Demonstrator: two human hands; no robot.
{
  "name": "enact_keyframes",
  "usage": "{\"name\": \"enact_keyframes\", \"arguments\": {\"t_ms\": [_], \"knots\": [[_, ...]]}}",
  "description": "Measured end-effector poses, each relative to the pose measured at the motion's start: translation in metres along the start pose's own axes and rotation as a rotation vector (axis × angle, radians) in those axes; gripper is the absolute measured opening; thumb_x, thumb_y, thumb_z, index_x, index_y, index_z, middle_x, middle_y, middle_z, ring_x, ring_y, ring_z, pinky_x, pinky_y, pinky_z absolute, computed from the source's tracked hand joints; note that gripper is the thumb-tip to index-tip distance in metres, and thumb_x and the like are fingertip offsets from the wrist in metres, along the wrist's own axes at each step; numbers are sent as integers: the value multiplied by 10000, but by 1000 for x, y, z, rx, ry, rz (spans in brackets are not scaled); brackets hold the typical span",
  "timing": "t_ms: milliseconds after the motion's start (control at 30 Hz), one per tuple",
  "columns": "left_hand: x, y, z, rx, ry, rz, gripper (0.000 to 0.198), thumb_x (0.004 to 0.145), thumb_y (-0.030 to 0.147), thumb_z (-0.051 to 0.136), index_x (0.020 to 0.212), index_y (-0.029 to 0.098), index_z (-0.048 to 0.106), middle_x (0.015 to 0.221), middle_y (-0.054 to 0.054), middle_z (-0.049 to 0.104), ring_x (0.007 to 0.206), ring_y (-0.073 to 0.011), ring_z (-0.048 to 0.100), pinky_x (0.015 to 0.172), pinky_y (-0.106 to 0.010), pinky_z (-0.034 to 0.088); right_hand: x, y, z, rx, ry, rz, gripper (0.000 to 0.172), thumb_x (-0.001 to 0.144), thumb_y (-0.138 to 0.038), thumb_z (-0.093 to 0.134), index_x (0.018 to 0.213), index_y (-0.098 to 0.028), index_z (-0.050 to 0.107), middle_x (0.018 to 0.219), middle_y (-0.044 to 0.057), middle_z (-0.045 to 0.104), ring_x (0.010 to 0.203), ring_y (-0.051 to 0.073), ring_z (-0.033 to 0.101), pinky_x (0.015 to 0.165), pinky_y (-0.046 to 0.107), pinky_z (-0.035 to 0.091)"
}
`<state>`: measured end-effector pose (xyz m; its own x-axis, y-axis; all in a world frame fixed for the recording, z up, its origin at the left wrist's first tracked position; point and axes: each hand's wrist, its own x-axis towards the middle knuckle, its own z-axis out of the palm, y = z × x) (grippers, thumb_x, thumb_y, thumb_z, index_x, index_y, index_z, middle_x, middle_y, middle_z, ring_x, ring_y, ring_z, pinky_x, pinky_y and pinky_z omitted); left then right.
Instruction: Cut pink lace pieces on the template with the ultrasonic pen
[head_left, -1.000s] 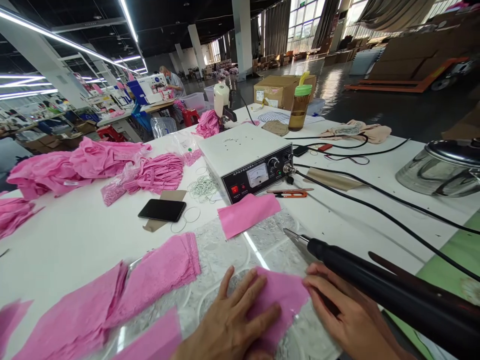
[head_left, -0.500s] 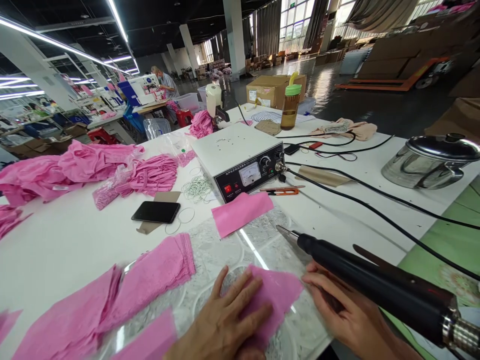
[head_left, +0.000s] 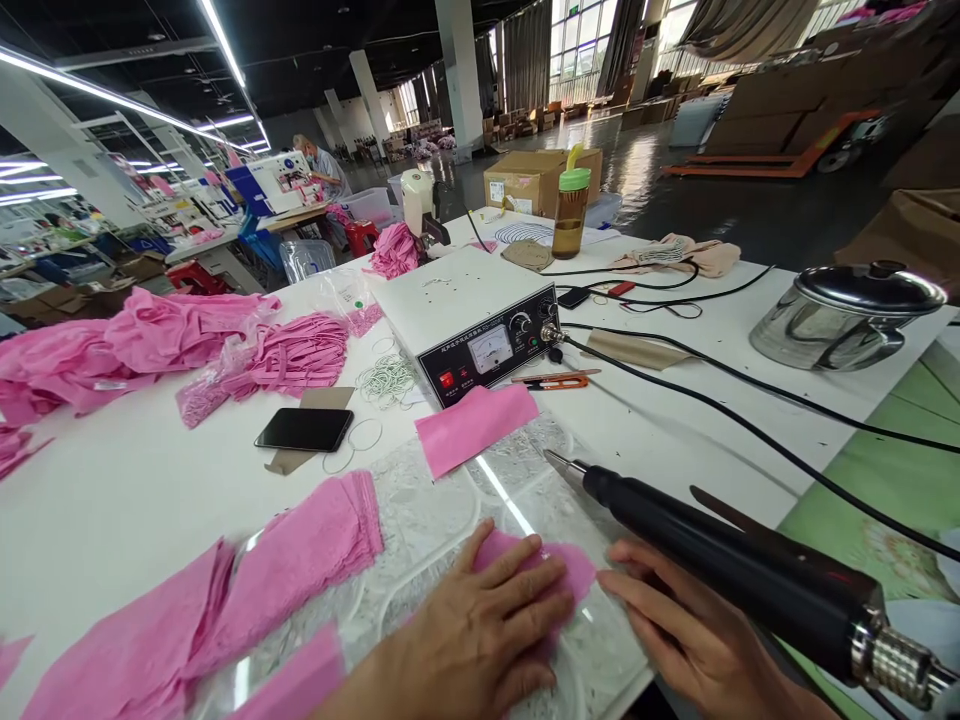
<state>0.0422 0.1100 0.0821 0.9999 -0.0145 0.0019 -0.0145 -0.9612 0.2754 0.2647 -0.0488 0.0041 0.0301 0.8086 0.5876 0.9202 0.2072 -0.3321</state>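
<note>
My left hand (head_left: pixel 487 620) lies flat, fingers spread, over a small pink fabric piece (head_left: pixel 576 572) on the glossy marble-patterned board (head_left: pixel 420 520). At the piece's right corner, the fingertips of my right hand (head_left: pixel 675 615) are drawn together on its edge. A black pen-like ultrasonic handpiece (head_left: pixel 720 545) with a pointed metal tip slants just above my right hand, which does not grip it. Beyond my hands, another pink fabric strip (head_left: pixel 476 425) rests against the control box (head_left: pixel 487 345). Folded pink pieces (head_left: pixel 300 560) are stacked to the left.
A phone (head_left: pixel 304 429), loose elastic loops (head_left: pixel 386 380) and pink garments (head_left: pixel 172 330) lie at left. Orange-handled snips (head_left: pixel 559 382) sit beside the box. Black cables (head_left: pixel 705 400) cross the right side near a lidded glass pot (head_left: pixel 840 320). A drink bottle (head_left: pixel 571 215) stands behind.
My left hand has slid right and forward over the pink fabric piece, covering more of it. My right hand stays at its right corner. The view has shifted slightly.
</note>
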Motion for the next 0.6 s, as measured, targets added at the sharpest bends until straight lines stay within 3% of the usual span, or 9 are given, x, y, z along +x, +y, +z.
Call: {"name": "enact_keyframes", "arguments": {"t_ms": [433,533,600], "knots": [[-3,-2,1,56,2,11,519,1001,501,413,1450,240,404,1518,-7,403,1430,-233,323,1216,-479,67,7,-4,-5,116,-58,94,272,898,-217,573,1116,-303,713,1102,34,710,969,196,700,871,263,586],[-4,-2,1,45,-29,5,515,1009,503,386,1456,246,391,1535,8,373,1442,-232,295,1215,-481,18,7,-3,-3,97,-2,136,222,893,-258,595,1071,-282,726,1052,39,720,955,209,702,871,289,589],[-4,-3,1,38,-43,6,514,1011,498,384,1461,249,376,1541,7,362,1448,-235,281,1211,-496,16,9,-3,-2,111,100,254,200,856,-325,660,1028,-252,732,984,43,733,898,224,711,836,302,603]]}}
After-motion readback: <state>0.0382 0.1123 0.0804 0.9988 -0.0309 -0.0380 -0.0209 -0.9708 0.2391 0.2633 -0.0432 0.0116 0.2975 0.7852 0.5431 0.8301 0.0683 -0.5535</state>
